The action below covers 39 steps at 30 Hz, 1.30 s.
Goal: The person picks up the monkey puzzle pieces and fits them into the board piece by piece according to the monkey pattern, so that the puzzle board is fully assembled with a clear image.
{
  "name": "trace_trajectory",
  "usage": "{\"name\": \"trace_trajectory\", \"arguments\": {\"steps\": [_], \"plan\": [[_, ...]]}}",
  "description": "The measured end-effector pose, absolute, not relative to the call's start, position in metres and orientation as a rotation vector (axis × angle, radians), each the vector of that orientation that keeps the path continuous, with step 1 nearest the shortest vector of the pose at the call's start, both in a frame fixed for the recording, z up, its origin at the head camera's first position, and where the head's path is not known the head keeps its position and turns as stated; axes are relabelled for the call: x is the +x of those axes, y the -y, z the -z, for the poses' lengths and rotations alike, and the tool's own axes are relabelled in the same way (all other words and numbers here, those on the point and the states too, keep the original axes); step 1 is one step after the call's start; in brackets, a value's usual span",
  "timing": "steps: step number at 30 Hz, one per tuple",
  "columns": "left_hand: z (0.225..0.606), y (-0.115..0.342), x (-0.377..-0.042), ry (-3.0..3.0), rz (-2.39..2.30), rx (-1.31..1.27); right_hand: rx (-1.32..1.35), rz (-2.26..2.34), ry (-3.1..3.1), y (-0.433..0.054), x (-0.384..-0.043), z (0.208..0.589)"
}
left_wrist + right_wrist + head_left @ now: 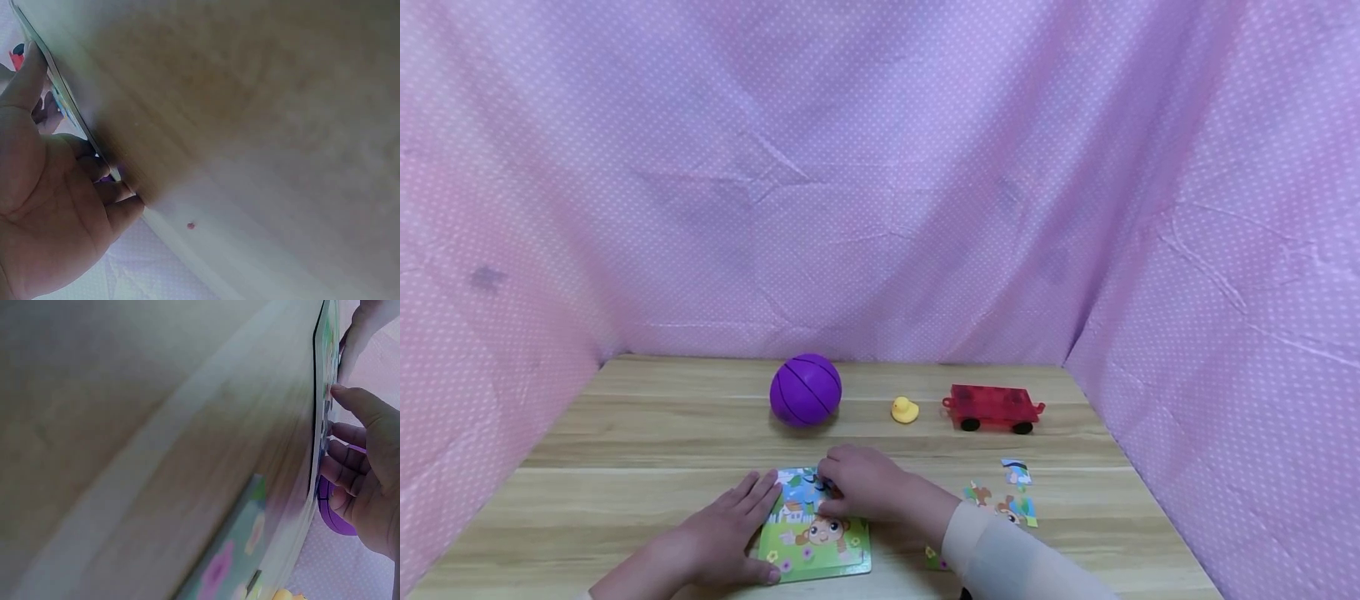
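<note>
Head: right hand (bare) touches monkey puzzle.

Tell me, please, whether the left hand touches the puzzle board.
Touching: in the head view, the left hand rests thumb and fingertips on the puzzle board.

Light wood-grain table with, along its far side from left to right, a purple ball with dark lines, a small yellow toy duck and a red toy wagon on black wheels, all standing apart. Nearer the viewer, a flat puzzle board showing a cartoon monkey; to its right, loose puzzle pieces, some partly hidden
</note>
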<state>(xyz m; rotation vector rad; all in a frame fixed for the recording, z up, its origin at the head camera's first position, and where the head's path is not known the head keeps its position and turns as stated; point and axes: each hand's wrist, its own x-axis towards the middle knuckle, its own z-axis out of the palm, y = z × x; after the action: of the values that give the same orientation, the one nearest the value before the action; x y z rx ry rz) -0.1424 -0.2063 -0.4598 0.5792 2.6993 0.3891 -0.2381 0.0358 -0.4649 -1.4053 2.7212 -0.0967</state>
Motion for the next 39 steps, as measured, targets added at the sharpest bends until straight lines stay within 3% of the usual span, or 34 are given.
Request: {"name": "trace_trajectory", "arguments": {"steps": [32, 39], "plan": [[0.459, 0.2, -0.148, -2.69, -0.286, 0.568, -1.377, -0.054, -2.788, -0.008, -0.237, 0.463], [0.458, 0.199, -0.15, -2.736, -0.302, 0.661, -1.394, -0.061, -2.782, -0.008, -0.235, 0.462]]}}
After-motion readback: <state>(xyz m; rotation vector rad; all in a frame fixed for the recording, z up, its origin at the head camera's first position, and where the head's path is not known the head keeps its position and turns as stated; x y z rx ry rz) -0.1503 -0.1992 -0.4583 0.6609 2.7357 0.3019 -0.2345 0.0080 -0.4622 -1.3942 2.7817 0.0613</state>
